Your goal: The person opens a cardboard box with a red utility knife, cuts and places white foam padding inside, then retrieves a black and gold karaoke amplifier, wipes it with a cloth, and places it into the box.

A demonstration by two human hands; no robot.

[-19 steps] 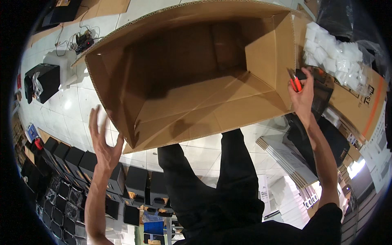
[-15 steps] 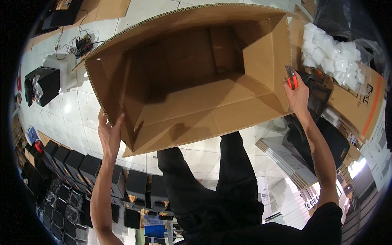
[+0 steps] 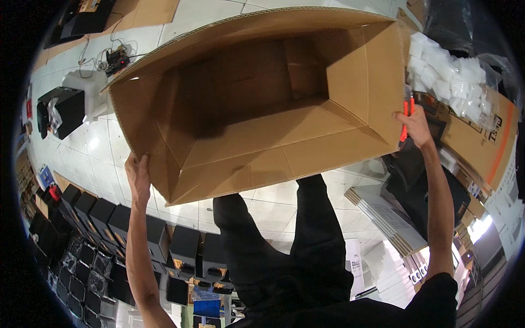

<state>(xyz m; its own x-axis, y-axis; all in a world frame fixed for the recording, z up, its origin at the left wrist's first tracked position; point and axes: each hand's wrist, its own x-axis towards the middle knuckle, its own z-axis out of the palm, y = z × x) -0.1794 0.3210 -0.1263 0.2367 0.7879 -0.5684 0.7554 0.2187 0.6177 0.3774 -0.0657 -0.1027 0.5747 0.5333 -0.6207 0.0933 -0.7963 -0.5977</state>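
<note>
A large brown cardboard box (image 3: 262,150) is in front of me, its open top facing me and its dim inside bare. My left hand (image 3: 139,176) grips the edge of its left flap near the lower left corner, thumb on the inner face. At the right flap's outer edge, my right hand (image 3: 418,127) is closed round a red utility knife (image 3: 405,130). The fingertips of that hand also touch the flap edge. The knife stands roughly upright along the flap; whether its blade is out cannot be made out.
White foam blocks (image 3: 451,76) in clear plastic and a printed carton (image 3: 481,142) lie to the right. Flat boards (image 3: 383,216) are stacked nearer. Rows of black boxes (image 3: 183,246) stand at lower left. Cables (image 3: 112,57) and a black case (image 3: 63,112) are on the tiled floor.
The side flaps have spread wider outward. My right hand has moved right and turned the knife along the flap edge; my left hand has shifted slightly left with its flap.
</note>
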